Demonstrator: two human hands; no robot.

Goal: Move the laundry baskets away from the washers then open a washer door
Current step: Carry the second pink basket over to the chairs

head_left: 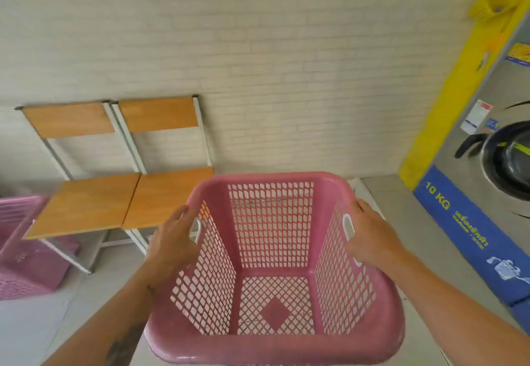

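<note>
A pink plastic laundry basket [272, 348] with lattice walls fills the lower middle of the head view, empty inside. My left hand [172, 242] grips its left rim at the white handle slot. My right hand [370, 236] grips the right rim at the other handle. The basket is lifted and tilted toward me. A steel front-loading washer [459, 147] stands at the right edge, its round dark door [507, 162] shut, with a blue "10 KG" panel [464, 225] below.
Two wooden chairs [126, 202] with white metal frames stand side by side against the pale brick wall. Another pink basket [23, 256] sits on the floor at the far left beside them. A yellow frame [447, 93] borders the washer. Grey floor lies below.
</note>
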